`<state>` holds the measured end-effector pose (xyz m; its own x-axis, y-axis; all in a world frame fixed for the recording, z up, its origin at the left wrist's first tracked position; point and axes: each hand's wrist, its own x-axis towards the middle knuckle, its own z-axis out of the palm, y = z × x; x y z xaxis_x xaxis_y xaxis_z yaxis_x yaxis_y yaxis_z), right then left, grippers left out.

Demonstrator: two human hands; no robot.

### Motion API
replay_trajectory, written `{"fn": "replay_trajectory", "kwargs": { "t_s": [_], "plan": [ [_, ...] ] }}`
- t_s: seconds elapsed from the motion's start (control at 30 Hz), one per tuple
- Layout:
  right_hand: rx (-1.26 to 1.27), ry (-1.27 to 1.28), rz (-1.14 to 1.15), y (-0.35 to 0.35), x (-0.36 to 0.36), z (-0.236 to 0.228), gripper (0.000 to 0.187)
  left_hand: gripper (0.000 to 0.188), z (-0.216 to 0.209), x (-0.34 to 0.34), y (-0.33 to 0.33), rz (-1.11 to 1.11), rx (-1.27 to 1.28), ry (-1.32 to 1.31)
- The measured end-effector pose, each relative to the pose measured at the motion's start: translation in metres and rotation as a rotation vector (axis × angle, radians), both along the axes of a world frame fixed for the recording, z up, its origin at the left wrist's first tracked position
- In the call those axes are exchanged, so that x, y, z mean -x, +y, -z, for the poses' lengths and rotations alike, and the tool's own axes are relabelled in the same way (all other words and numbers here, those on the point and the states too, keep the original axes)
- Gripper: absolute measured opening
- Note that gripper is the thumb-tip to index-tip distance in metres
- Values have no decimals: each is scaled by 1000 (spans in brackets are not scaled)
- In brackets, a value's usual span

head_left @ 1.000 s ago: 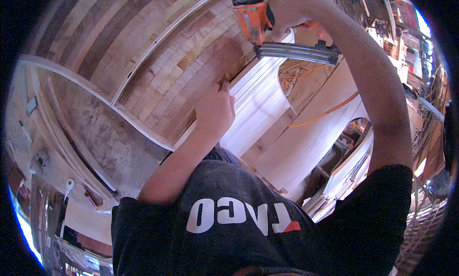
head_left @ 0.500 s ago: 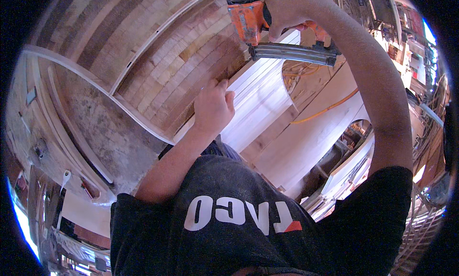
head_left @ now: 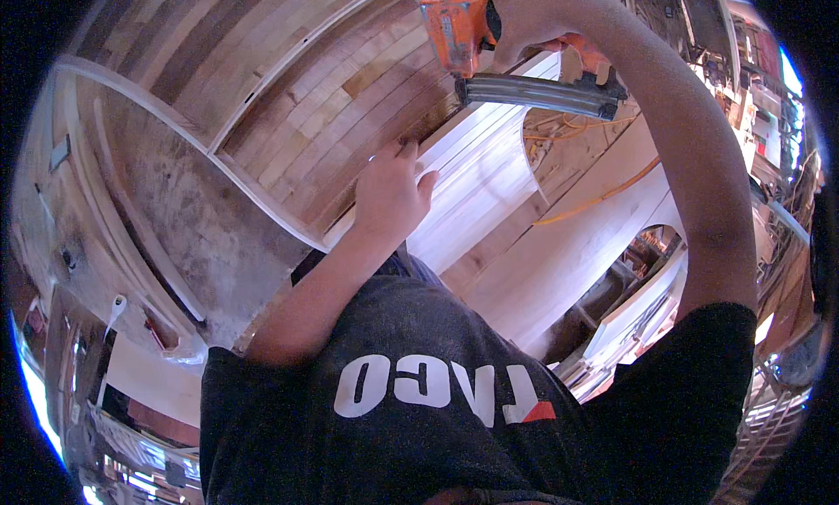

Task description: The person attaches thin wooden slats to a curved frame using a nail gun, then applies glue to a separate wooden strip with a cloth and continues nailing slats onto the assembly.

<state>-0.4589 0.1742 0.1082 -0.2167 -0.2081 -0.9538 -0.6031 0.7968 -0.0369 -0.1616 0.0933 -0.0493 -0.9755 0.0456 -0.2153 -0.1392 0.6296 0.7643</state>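
Note:
My right hand [head_left: 542, 13] is wrapped round the handle of an orange nail gun [head_left: 455, 34] at the top of the view. The gun's long grey magazine [head_left: 537, 92] points right, and its nose meets the long edge between a planked wooden panel [head_left: 350, 90] and a pale, smooth board [head_left: 485, 160]. Lower down on that same edge lies my left hand [head_left: 389, 190], thumb spread away and a finger stretched toward the gun's nose. Its other fingertips are partly hidden behind the hand.
A pale rail [head_left: 166, 113] frames the panel's left side. Beyond it lies a dusty, stained surface [head_left: 205, 229] with curved wooden strips [head_left: 131, 216]. An orange hose [head_left: 603, 195] crosses the boards at right. Stacked boards [head_left: 642, 304] and clutter fill the right side.
My left thumb has spread farther from the fingers. The nail gun stays at the edge in my right hand, and the whole view has shifted slightly.

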Motion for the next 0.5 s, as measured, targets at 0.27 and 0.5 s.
{"fn": "replay_trajectory", "kwargs": {
  "t_s": [0.27, 0.5],
  "plan": [
    [66, 55, -21, -30, -36, -1, 45, 39, -6, -37, -30, -40, 36, -126],
    [54, 23, -227, -36, -38, 19, 50, 30, -2, -45, -33, -65, 14, -66]
  ]
}}
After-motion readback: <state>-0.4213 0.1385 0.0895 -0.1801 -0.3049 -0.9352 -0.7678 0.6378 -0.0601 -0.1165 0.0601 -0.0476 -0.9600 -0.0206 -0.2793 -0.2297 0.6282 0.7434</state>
